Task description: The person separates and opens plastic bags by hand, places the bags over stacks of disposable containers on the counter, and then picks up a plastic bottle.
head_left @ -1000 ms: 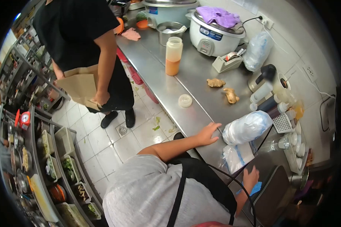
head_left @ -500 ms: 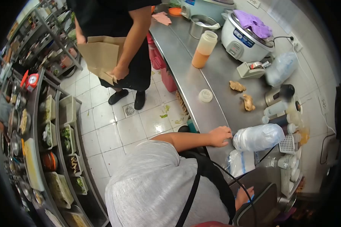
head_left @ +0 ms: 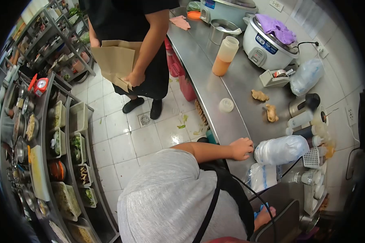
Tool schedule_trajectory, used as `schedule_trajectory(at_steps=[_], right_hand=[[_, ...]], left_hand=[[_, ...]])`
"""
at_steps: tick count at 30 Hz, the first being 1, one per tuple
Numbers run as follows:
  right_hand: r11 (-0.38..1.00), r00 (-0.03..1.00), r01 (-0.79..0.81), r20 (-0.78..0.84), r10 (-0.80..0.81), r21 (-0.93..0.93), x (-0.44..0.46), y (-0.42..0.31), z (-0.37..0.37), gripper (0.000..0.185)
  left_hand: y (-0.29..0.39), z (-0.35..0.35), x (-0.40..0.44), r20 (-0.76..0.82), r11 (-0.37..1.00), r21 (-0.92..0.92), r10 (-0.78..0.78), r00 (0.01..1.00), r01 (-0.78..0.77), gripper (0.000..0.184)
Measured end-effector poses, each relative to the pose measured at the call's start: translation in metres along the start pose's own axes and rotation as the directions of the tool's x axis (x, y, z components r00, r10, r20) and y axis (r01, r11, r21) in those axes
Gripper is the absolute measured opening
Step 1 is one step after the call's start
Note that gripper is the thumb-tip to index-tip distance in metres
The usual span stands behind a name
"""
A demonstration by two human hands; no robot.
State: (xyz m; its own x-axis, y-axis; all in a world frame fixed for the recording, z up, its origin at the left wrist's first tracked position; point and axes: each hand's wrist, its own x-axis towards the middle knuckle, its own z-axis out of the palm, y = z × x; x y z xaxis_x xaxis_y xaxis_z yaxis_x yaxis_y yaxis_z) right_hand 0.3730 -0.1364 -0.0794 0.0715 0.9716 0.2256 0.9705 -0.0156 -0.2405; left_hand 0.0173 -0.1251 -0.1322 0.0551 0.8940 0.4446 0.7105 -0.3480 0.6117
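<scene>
My left hand [head_left: 242,149] rests on the steel counter [head_left: 225,133] near its front edge, fingers curled, with nothing visible in them. Just beyond its knuckles lies a clear plastic sleeve of stacked cups or lids [head_left: 282,149]. A flat plastic packet with blue stripes [head_left: 263,176] is close by. Lower down, my right hand [head_left: 266,215] closes around a blue cloth [head_left: 260,209], partly hidden by my body and a black cable. It is beside a dark flat panel [head_left: 282,220].
A squeeze bottle of orange sauce [head_left: 225,56], a white lid [head_left: 226,105], ginger pieces [head_left: 272,113] and a rice cooker [head_left: 267,46] stand along the counter. Across the aisle, another person holds folded brown paper [head_left: 117,60]. Shelves with food tubs [head_left: 63,198] line the left.
The whole view has shifted slightly, so the counter sits a little further right. My left hand stays at the counter edge, fingers a bit more curled. The blue cloth stays in my right hand.
</scene>
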Motion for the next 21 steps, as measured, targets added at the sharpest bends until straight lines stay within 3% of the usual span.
schedule_trajectory(at_steps=[2, 4, 6, 9, 15, 18, 21], right_hand=[[0.925, 0.976, 0.164, -0.194, -0.101, 0.343, 0.001, -0.022, 0.013, 0.032], [0.623, 0.967, -0.108, 0.228, -0.116, 0.775, 0.0, -0.047, 0.021, 0.034], [0.748, 0.866, 0.18, 0.257, -0.428, 0.639, -0.01, -0.091, 0.008, 0.039], [0.758, 0.719, 0.456, 0.309, -0.622, 0.465, -0.013, -0.122, 0.004, 0.041], [0.909, 0.856, 0.402, 0.31, -0.415, 0.107, -0.016, -0.124, 0.024, 0.05], [0.897, 0.868, 0.399, 0.237, -0.436, 0.189, -0.02, -0.119, 0.03, 0.049], [0.842, 0.904, 0.398, 0.0, -0.427, 0.364, -0.023, -0.117, 0.031, 0.04]], left_hand=[[-0.002, 0.002, -0.002, -0.01, 1.0, 0.012, 0.0, 1.0, 0.001, 0.024], [-0.004, 0.008, -0.001, -0.023, 0.999, 0.029, 0.016, 1.0, -0.015, 0.024], [0.0, 0.004, 0.0, 0.008, 1.0, 0.007, 0.0, 1.0, 0.0, 0.023], [0.001, 0.0, 0.001, 0.027, 1.0, -0.009, 0.001, 1.0, -0.001, 0.022], [0.002, -0.003, 0.001, 0.013, 1.0, 0.001, 0.009, 1.0, -0.009, 0.02], [0.002, -0.001, 0.002, 0.012, 1.0, 0.006, -0.001, 1.0, 0.001, 0.02], [0.004, -0.004, 0.004, 0.024, 1.0, 0.013, -0.013, 1.0, 0.012, 0.02]])
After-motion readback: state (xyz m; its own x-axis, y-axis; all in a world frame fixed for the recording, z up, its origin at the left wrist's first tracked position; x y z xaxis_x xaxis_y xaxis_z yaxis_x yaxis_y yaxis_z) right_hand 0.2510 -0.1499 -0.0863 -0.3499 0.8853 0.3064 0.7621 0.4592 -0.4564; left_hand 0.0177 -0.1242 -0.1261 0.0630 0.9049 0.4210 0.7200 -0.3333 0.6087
